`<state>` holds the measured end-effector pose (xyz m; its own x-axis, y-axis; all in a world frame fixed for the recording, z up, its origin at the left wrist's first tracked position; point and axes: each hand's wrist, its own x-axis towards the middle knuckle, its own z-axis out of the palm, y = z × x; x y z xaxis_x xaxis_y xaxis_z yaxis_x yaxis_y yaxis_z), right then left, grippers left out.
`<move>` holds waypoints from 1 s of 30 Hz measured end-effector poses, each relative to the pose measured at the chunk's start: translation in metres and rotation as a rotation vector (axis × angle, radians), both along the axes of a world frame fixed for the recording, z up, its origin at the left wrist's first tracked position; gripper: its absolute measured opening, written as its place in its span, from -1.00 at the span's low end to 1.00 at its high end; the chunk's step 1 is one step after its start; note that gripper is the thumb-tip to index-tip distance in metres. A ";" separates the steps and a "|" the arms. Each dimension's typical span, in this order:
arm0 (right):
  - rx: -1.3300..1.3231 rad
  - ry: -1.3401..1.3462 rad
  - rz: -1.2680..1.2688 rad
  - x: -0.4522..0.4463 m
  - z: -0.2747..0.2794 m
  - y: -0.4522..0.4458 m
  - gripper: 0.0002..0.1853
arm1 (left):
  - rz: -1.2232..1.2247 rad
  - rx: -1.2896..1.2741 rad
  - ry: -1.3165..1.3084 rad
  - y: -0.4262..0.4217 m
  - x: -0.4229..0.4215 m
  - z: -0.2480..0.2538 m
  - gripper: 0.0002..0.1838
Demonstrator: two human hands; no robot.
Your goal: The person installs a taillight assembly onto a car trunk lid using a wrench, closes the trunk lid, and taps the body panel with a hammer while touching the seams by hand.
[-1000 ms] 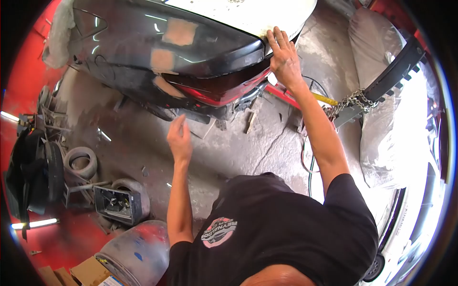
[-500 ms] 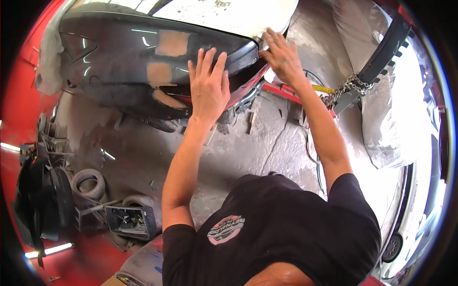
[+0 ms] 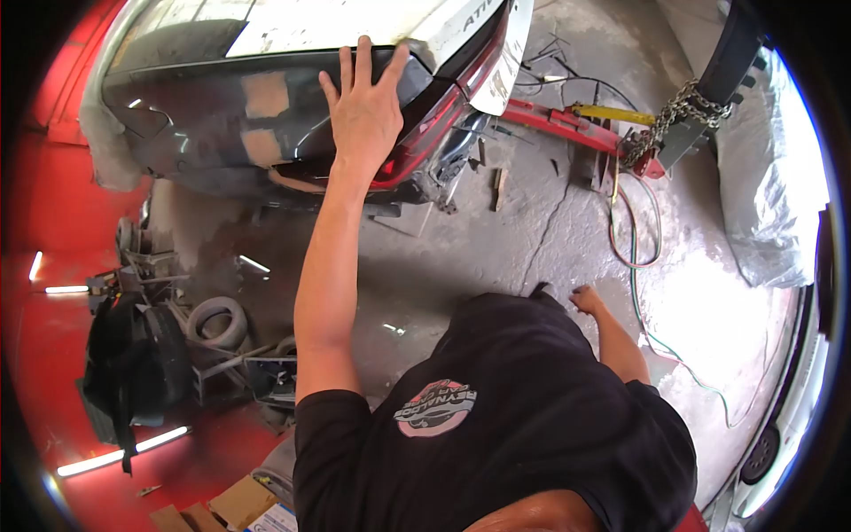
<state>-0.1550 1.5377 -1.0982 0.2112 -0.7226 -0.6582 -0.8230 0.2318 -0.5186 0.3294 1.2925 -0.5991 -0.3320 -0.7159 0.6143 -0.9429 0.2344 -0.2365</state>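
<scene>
My left hand (image 3: pixel 365 120) lies with fingers spread on the dark rear panel (image 3: pixel 204 97) of a car, near the seam with the white trunk lid (image 3: pixel 328 25). It holds nothing. Just below and right of it runs the red tail light (image 3: pixel 421 142). Two tan filler patches (image 3: pixel 267 95) show on the panel to its left. My right hand (image 3: pixel 585 299) hangs low beside my body, over the floor, away from the car. Its fingers are curled, and whether they hold anything is too small to make out.
A red pulling arm (image 3: pixel 563 124) with a chain (image 3: pixel 678 120) and a dark toothed post (image 3: pixel 722 66) stands right of the car. Hoses (image 3: pixel 634 266) lie on the floor. A tire (image 3: pixel 217 322), metal parts and a cardboard box (image 3: pixel 244 503) are at the left.
My left hand has moved up onto the panel beside the trunk lid. My right hand has left the car's rear corner and dropped to my side, its fingers now curled. The view has shifted.
</scene>
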 end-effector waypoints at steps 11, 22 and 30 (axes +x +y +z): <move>-0.117 -0.173 -0.344 -0.092 -0.036 -0.009 -0.50 | 0.196 0.024 0.048 -0.008 -0.052 -0.011 -0.07; -0.011 -0.297 -0.516 -0.119 -0.035 -0.007 -0.52 | 0.388 0.013 0.009 -0.023 -0.071 -0.018 0.09; 0.066 -0.300 -0.607 -0.138 -0.067 0.018 -0.52 | 0.392 0.020 0.006 -0.026 -0.069 -0.018 0.11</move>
